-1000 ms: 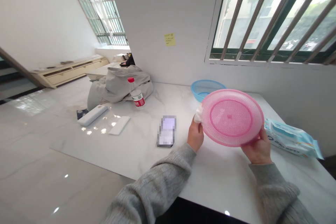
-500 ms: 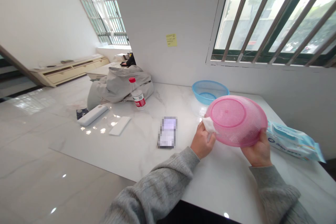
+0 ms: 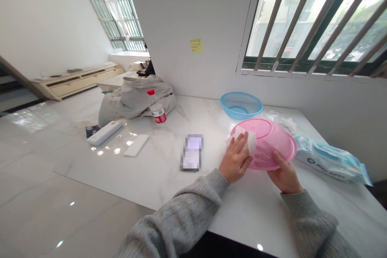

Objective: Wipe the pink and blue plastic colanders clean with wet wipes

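A pink mesh basket (image 3: pixel 272 145) is held tilted above the table, its round base facing up and toward me. My right hand (image 3: pixel 286 175) grips its lower right rim, thumb on the outer mesh and the other fingers hidden beneath. With my left hand (image 3: pixel 237 159) I press a white wipe (image 3: pixel 250 142) flat against the basket's left side; the fingers lie over the wipe. Just behind the basket stands a blue basket (image 3: pixel 241 105), upright. Right of my right hand lies a light blue pack of wipes (image 3: pixel 331 161).
On the white marbled table (image 3: pixel 163 173) are a phone (image 3: pixel 192 152), a bottle with a red cap (image 3: pixel 157 109), a white flat piece (image 3: pixel 136 145), a long white case (image 3: pixel 105 133) and a grey cloth bag (image 3: pixel 136 96). Clear plastic wrapping (image 3: pixel 281 120) lies behind the pink basket.
The pink basket has tipped and shifted slightly left and down. My left hand has moved the wipe onto its outer side, and my right hand's thumb now shows on the mesh.
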A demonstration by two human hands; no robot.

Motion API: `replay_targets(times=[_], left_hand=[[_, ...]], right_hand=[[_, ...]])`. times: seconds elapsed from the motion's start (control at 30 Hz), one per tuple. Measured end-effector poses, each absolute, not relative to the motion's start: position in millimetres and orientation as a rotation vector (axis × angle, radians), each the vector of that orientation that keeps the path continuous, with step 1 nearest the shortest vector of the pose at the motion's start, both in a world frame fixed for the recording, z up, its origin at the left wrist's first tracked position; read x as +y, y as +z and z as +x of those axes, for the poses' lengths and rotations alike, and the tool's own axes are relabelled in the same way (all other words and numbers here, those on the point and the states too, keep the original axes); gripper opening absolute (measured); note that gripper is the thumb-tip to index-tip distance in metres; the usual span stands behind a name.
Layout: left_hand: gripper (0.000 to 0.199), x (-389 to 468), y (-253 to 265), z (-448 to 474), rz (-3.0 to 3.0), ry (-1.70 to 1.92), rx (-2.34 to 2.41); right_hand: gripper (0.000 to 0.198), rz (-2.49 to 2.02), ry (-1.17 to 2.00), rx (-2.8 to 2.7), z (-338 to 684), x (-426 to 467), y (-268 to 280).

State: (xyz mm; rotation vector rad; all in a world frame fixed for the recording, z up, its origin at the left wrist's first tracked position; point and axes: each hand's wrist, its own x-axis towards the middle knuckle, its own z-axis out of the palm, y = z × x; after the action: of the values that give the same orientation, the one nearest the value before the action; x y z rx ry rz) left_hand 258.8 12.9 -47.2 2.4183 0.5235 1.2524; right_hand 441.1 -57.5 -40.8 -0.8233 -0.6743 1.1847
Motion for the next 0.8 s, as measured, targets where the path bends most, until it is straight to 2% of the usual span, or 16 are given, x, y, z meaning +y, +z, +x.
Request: replay_targets(times=[0.1, 0.23, 0.43, 0.53, 0.63, 0.8], left_hand=[[0.046, 17, -49, 258, 2.313, 1.419, 0.524], [0.034, 23, -47, 255, 2.184, 1.523, 0.561], [0.028, 8, -38, 251, 2.37, 1.364, 0.483], [0.03, 0, -35, 253, 2.426, 1.186, 0.339], [0.036, -2, -33, 256, 2.447, 1.066, 0.268], [0.046, 1, -36, 258, 2.457, 1.115, 0.326]], right_hand=[[0.059, -0.83, 1.183, -0.838, 438, -62, -42], [0.063, -0.954, 1.167, -1.015, 433, -67, -45], [0.064, -1.135, 0.913, -1.054, 432, -66, -60], [0.063, -1.134, 0.718, -1.223, 437, -61, -78], [0.056, -1.088, 0.378, -1.497, 442, -55, -96], [0.041, -1.137, -0.018, -1.71, 436, -51, -106]])
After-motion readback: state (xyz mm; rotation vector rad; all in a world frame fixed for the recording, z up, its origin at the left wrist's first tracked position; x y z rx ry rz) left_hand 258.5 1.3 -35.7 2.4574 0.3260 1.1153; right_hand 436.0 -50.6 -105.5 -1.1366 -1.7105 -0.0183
